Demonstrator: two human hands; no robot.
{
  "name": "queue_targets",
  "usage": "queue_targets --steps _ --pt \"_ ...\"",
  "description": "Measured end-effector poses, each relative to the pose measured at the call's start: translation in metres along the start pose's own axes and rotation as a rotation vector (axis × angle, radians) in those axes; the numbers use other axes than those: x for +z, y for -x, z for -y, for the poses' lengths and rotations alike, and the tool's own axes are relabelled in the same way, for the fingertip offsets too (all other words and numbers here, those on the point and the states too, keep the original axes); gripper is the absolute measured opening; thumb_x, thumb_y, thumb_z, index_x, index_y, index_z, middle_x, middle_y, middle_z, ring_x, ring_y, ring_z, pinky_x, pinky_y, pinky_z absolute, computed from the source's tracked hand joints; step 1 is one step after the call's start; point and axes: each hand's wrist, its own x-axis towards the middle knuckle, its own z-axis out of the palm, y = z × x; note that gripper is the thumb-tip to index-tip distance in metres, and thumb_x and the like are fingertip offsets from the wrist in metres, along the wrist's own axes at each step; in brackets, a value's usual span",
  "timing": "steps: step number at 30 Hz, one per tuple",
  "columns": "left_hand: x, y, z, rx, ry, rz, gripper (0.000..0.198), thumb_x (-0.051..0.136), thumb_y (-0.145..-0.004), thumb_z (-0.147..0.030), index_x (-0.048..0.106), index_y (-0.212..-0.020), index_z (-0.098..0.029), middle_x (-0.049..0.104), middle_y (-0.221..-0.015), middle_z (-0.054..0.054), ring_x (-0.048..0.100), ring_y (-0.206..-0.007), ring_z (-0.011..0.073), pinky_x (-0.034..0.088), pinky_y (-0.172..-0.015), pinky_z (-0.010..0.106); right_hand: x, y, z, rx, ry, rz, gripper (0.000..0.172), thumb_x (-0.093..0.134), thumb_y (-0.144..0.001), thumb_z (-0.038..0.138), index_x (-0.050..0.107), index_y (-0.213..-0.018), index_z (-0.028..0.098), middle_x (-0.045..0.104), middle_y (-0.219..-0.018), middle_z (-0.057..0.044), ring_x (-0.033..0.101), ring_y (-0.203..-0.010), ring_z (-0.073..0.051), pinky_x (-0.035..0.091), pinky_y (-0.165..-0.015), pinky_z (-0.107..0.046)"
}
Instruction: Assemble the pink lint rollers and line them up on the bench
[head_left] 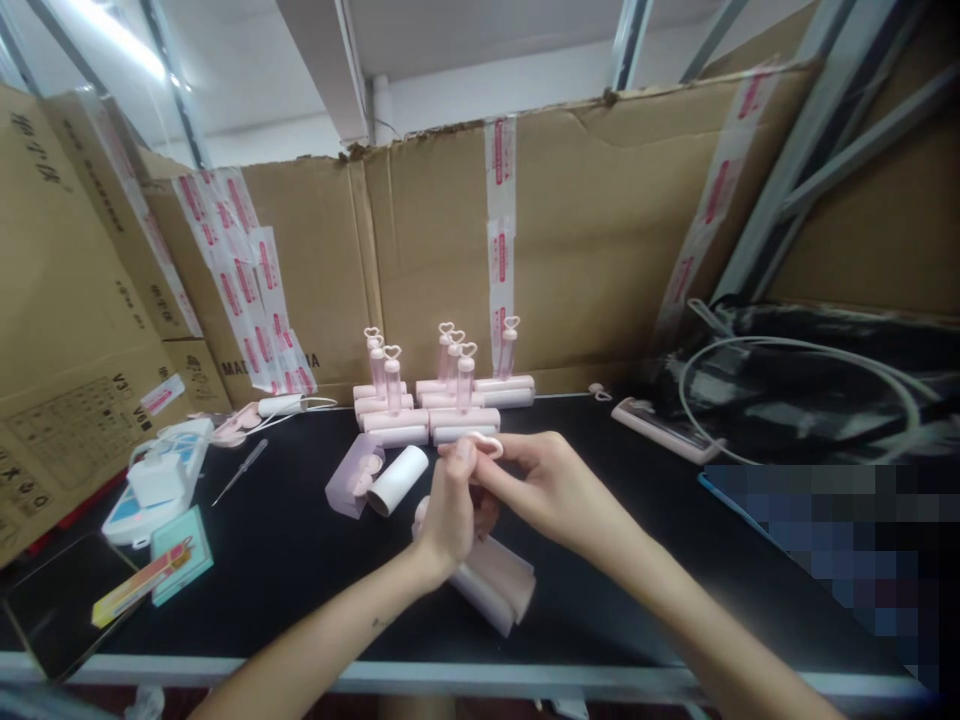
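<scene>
Head view: the left hand (448,510) wraps its fingers around a pink roller (491,580) held low over the black table (300,560), while the right hand (544,480) pinches the roller's heart-shaped handle (484,443) at the top (thumb and forefinger pressed together on it). Finished rollers (442,400) stand just behind; a white roll (397,480) lies nearby.
</scene>
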Motion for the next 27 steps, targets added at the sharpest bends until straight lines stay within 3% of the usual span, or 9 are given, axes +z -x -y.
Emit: queue_targets --steps 5,9,13,17,21,24,27 --pt "-0.004 -0.001 0.000 -0.047 0.055 0.037 0.062 0.036 -0.065 -0.082 0.038 -0.055 -0.021 0.029 -0.031 -0.007 0.025 -0.026 0.0061 0.017 -0.028 0.020 0.002 -0.005 -0.001 0.057 -0.047 0.031 0.028 0.048 -0.085 0.031 0.053 -0.061 0.015 0.061 -0.048 0.001 0.062 -0.044 -0.015 0.047 -0.041 -0.020" --pt "-0.007 0.000 -0.003 -0.083 0.171 0.136 0.068 0.035 -0.063 -0.084 0.049 -0.069 -0.019 0.038 -0.035 -0.007 0.031 -0.027 0.0070 0.020 -0.030 0.020 0.003 -0.010 -0.008 0.157 -0.245 0.259 0.023 0.044 -0.087 0.037 0.048 -0.075 0.018 0.060 -0.049 0.002 0.060 -0.040 -0.015 0.047 -0.038 -0.022" --pt "-0.006 -0.001 -0.002 -0.039 0.153 0.153 0.071 0.036 -0.060 -0.086 0.048 -0.058 -0.017 0.031 -0.032 -0.007 0.029 -0.027 0.0060 0.020 -0.031 0.021 -0.003 -0.019 -0.006 0.151 -0.269 0.318 0.019 0.048 -0.084 0.035 0.052 -0.090 0.017 0.067 -0.072 -0.002 0.062 -0.048 -0.014 0.047 -0.037 -0.020" --pt "-0.005 -0.002 -0.001 -0.045 0.076 0.188 0.074 0.030 -0.055 -0.091 0.040 -0.042 -0.018 0.026 -0.032 -0.005 0.026 -0.027 0.0047 0.017 -0.031 0.022 -0.008 -0.027 0.001 -0.010 -0.231 0.364 0.020 0.053 -0.078 0.024 0.062 -0.095 0.016 0.067 -0.092 -0.004 0.065 -0.069 -0.015 0.053 -0.056 -0.023" --pt "-0.006 -0.001 -0.001 -0.035 0.090 0.198 0.076 0.025 -0.056 -0.091 0.041 -0.043 -0.019 0.025 -0.033 -0.005 0.024 -0.027 0.0049 0.015 -0.031 0.022 -0.004 -0.033 -0.003 -0.050 -0.212 0.324 0.023 0.052 -0.080 0.026 0.068 -0.093 0.015 0.068 -0.093 -0.006 0.064 -0.077 -0.018 0.052 -0.069 -0.028" --pt "-0.007 -0.001 -0.001 -0.038 0.094 0.231 0.076 0.024 -0.057 -0.091 0.042 -0.043 -0.018 0.023 -0.033 -0.006 0.023 -0.027 0.0046 0.013 -0.032 0.023 0.001 -0.039 -0.011 -0.106 -0.292 0.307 0.026 0.054 -0.080 0.031 0.070 -0.092 0.014 0.069 -0.095 -0.008 0.063 -0.088 -0.021 0.049 -0.080 -0.033" --pt "-0.007 -0.003 0.001 -0.031 0.095 0.266 0.075 0.025 -0.058 -0.090 0.042 -0.044 -0.019 0.023 -0.033 -0.006 0.022 -0.028 0.0046 0.016 -0.032 0.023 0.004 -0.040 -0.016 -0.128 -0.443 0.381 0.027 0.054 -0.079 0.032 0.071 -0.091 0.015 0.069 -0.101 -0.008 0.061 -0.098 -0.023 0.046 -0.089 -0.035"
